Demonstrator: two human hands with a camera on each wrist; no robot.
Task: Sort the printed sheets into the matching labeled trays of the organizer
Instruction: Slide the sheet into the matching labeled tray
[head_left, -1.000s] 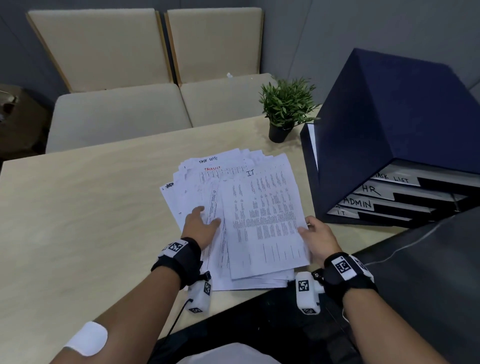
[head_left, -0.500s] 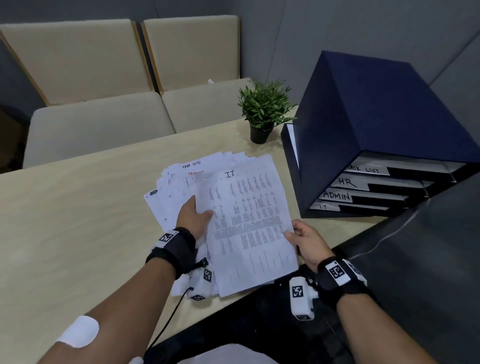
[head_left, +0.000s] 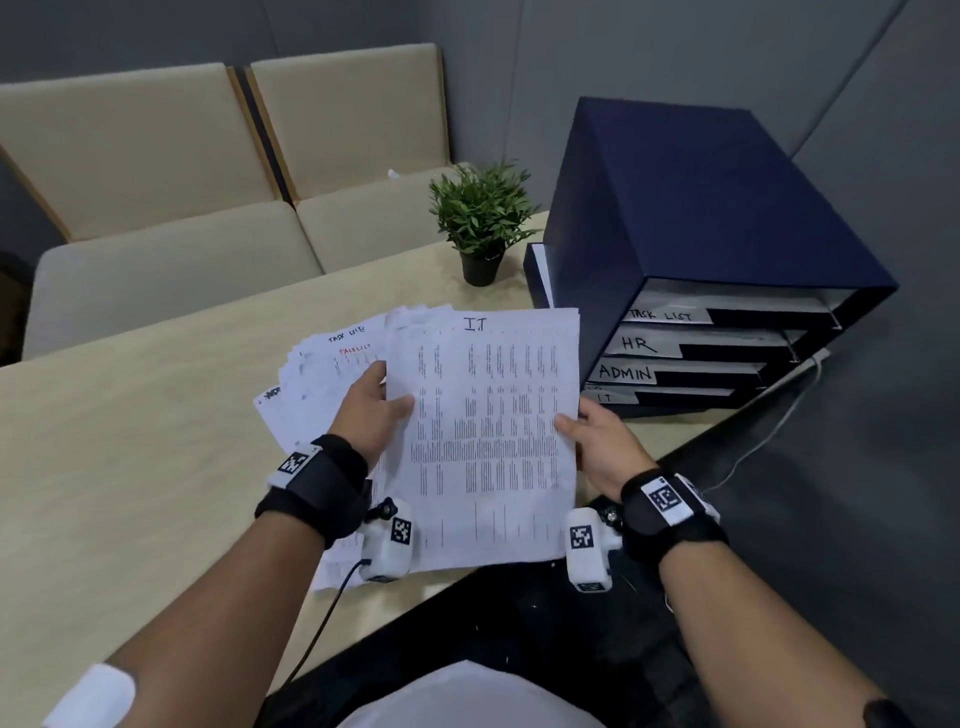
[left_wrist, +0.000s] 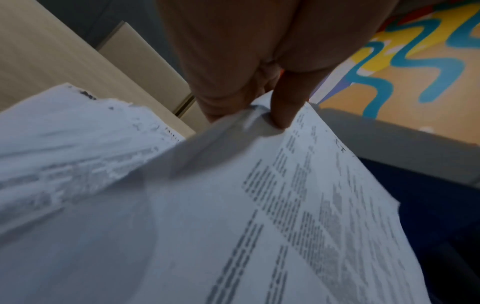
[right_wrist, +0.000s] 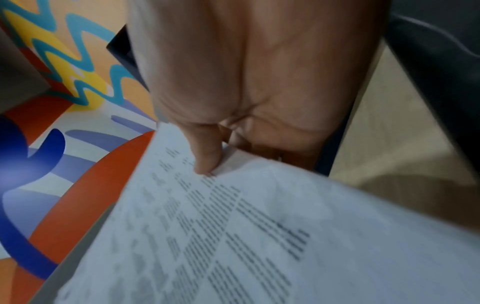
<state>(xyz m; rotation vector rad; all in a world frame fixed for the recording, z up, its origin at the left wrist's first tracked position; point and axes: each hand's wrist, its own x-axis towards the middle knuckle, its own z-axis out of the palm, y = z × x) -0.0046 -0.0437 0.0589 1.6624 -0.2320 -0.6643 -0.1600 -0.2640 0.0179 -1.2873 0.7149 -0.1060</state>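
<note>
The left hand (head_left: 371, 410) and right hand (head_left: 605, 441) are pinched on opposite edges of the IT sheet (head_left: 488, 431) at frame centre, apparently so that its heading can be read. The matching IT tray (head_left: 613, 397) sits lowest in the organizer (head_left: 701, 208), right of centre. The other sheets (head_left: 317, 374) are left fanned on the desk (head_left: 130, 441).

You are sitting in an office, most likely a small meeting corner. In front of you is a light wooden table (head_left: 130, 467) with a dark blue paper organizer (head_left: 691, 218) whose trays have handwritten labels: TASK LIST, HR, ADMIN and IT. Printed sheets (head_left: 322, 374) with tables of text lie spread on the table. Behind it stands a padded beige bench (head_left: 171, 260) against grey wall panels (head_left: 649, 52), and a small potted plant (head_left: 480, 218) decorates the table
</note>
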